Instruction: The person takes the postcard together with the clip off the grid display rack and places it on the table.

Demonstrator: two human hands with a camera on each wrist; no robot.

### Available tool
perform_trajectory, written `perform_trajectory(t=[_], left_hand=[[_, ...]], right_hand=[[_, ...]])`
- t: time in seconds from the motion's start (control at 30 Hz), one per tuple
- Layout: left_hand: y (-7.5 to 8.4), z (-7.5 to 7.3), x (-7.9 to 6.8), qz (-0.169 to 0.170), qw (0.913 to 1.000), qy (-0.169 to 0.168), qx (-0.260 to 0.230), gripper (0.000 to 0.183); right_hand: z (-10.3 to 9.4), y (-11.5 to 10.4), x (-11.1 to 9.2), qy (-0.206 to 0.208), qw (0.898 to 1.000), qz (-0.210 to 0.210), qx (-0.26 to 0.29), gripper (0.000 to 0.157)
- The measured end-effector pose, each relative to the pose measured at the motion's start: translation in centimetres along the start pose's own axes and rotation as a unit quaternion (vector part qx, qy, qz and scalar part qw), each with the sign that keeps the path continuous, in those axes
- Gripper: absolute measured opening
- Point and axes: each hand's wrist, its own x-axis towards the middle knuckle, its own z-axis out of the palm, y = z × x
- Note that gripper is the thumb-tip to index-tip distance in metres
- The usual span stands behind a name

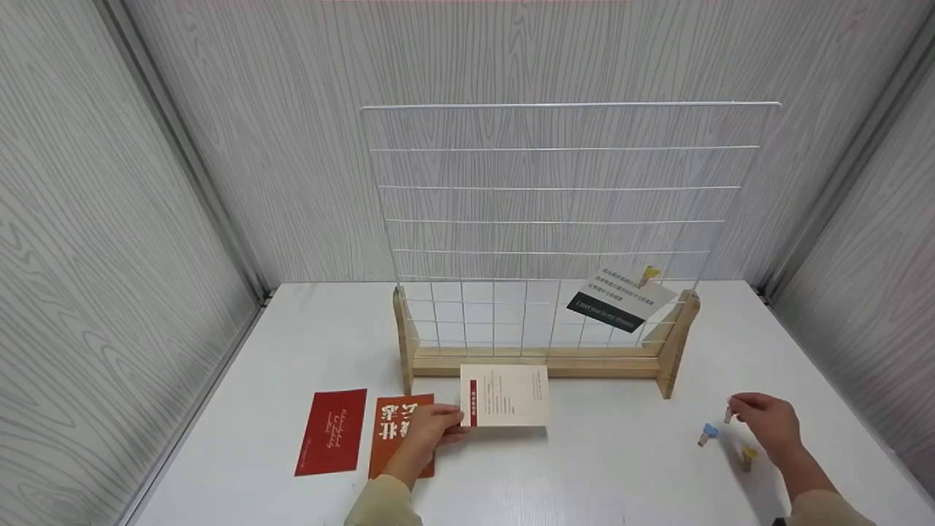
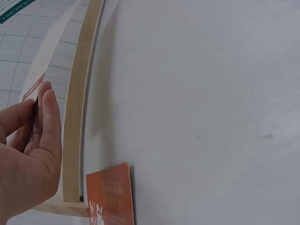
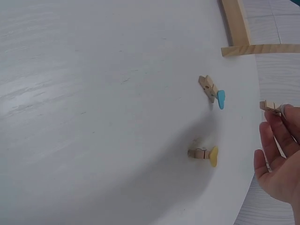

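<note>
My left hand point(image 1: 431, 436) pinches a cream card point(image 1: 508, 394) by its left edge, holding it above the table in front of the rack's wooden base. In the left wrist view the same card point(image 2: 49, 44) stands tilted between thumb and fingers. At the right, my right hand point(image 1: 767, 420) pinches a small wooden clothespin point(image 3: 269, 106) by its greyish end, raised off the table. Below that hand lie a clothespin with a blue heart point(image 3: 211, 90) and one with a yellow heart point(image 3: 204, 153).
A white wire grid rack point(image 1: 522, 314) stands on a wooden base point(image 1: 606, 367). A yellow clothespin point(image 1: 648, 275) clips a white and dark green card point(image 1: 621, 298) to it. A red card point(image 1: 332, 431) and an orange card point(image 1: 385, 446) lie at the left, the orange one partly under my left hand.
</note>
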Motion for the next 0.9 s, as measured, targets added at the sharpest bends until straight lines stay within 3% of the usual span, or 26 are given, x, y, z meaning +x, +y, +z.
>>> perform_trajectory(t=[0.13, 0.27, 0.77, 0.9], left_hand=[[-0.7, -0.3, 0.0, -0.008, 1.0, -0.002, 0.004, 0.023], [-1.2, -0.5, 0.1, -0.018, 0.9996, -0.001, 0.022, 0.022], [-1.6, -1.0, -0.2, -0.058, 0.9974, -0.007, 0.043, 0.022], [-1.7, -1.2, -0.2, -0.069, 0.9966, -0.005, 0.046, 0.022]], right_hand=[[-0.2, -2.8, -2.0, -0.012, 0.999, 0.038, -0.028, 0.039], [-0.3, -3.5, -2.8, -0.031, 0.996, 0.05, -0.062, 0.039], [0.0, -1.7, -3.2, -0.064, 0.988, 0.12, -0.07, 0.044], [0.3, -1.2, -3.1, -0.067, 0.987, 0.122, -0.081, 0.042]])
